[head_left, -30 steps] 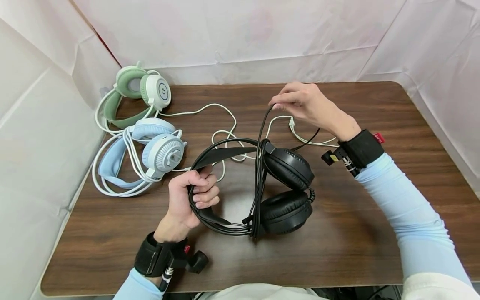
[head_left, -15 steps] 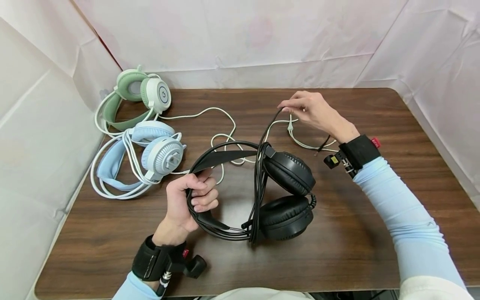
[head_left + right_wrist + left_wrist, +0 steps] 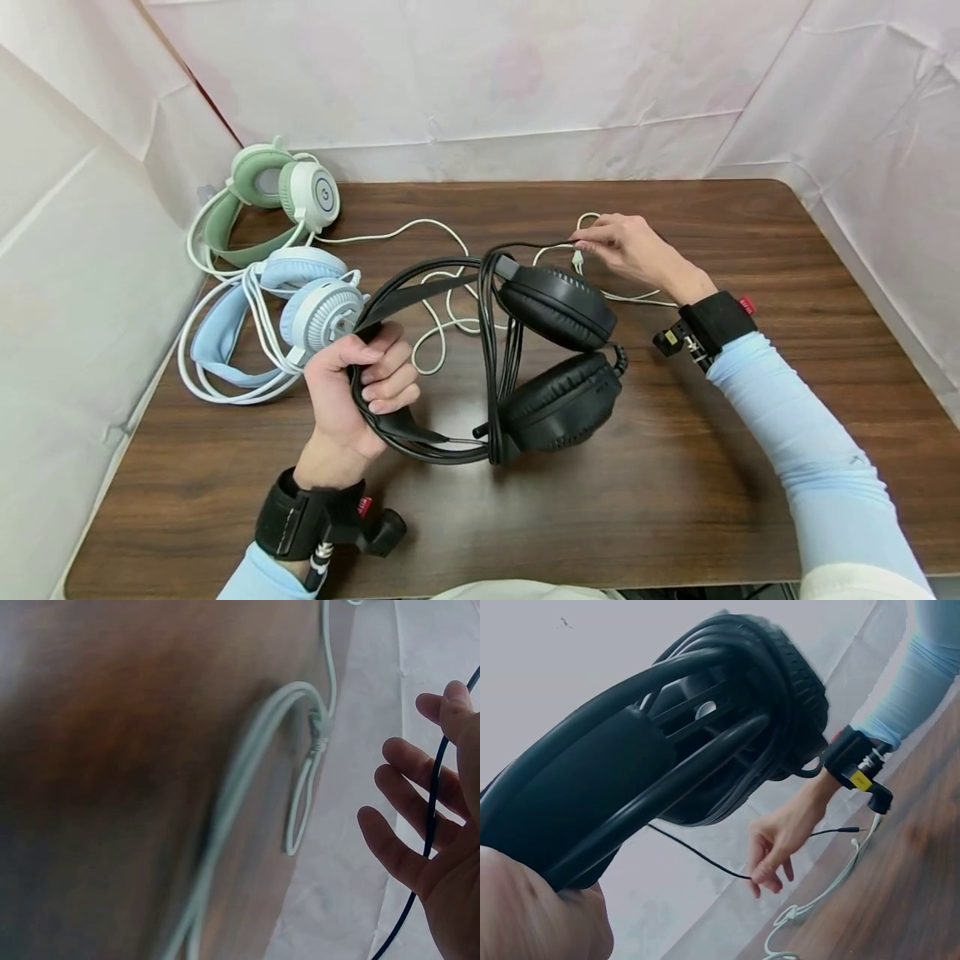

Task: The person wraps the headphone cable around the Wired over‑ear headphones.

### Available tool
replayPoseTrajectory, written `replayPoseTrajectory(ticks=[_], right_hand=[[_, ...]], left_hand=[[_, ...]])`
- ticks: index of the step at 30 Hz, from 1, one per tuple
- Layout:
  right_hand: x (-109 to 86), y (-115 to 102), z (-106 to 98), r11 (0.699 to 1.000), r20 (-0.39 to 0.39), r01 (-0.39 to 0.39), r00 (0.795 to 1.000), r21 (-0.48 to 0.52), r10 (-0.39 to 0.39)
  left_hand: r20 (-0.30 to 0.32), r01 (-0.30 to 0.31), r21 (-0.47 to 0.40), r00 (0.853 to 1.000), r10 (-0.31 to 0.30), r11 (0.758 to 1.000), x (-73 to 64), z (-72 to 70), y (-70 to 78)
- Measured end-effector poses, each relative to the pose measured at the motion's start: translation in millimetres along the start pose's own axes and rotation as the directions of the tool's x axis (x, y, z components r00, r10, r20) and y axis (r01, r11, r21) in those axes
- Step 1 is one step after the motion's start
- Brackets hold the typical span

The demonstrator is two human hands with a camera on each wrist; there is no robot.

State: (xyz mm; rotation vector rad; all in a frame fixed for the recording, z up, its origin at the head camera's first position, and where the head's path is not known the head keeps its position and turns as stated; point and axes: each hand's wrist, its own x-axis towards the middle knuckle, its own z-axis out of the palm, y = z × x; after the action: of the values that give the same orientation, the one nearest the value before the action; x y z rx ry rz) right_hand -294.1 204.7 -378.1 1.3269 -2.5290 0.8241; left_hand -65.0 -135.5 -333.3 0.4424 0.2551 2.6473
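Observation:
My left hand [image 3: 348, 400] grips black over-ear headphones [image 3: 558, 312] by the headband, fingers curled round it, with both ear cups pointing right. Several turns of black cable [image 3: 491, 358] are wound across the headphones beside the cups. From these turns a single strand runs to my right hand [image 3: 630, 250], which pinches it between thumb and forefinger. Seen from the right wrist, the black strand [image 3: 436, 787] passes in front of the other fingers, which are loosely spread. Its end, a slim plug [image 3: 847, 829], sticks out past the right hand in the left wrist view.
At the left of the brown table [image 3: 675, 500] lie pale green headphones [image 3: 311, 196] and, nearer me, light blue headphones [image 3: 322, 317]. A pale cable [image 3: 442, 325] winds across the table behind the black pair. White cloth walls [image 3: 480, 83] stand at the back and sides.
My right hand has moved right and down with the black strand, which now runs flatter from the wound turns. The black headphones and left hand have shifted slightly left.

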Motion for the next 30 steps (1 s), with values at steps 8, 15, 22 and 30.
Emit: replayPoseTrajectory(ticks=[8, 15, 22, 30], right_hand=[[-15.2, -4.6, 13.5, 0.994, 0.05, 0.08, 0.996, -0.076, -0.076], [-25.7, -30.0, 22.3, 0.965, 0.103, 0.183, 0.981, -0.186, -0.166], [-30.5, -54.5, 29.9, 0.94, 0.089, 0.297, 0.954, -0.167, -0.285], [-37.6, -85.7, 35.5, 0.897, 0.121, 0.383, 0.923, -0.221, -0.364]], left_hand=[[-0.108, -0.109, -0.055, 0.989, 0.103, 0.993, 1.0, 0.9, 4.6], [-0.163, -0.184, -0.121, 0.973, 0.163, 0.975, 3.8, 4.5, 9.6], [-0.213, -0.237, -0.162, 0.956, 0.2, 0.958, 6.7, 7.6, 16.0], [-0.331, -0.301, -0.181, 0.915, 0.231, 0.936, 9.6, 1.7, 23.4]])
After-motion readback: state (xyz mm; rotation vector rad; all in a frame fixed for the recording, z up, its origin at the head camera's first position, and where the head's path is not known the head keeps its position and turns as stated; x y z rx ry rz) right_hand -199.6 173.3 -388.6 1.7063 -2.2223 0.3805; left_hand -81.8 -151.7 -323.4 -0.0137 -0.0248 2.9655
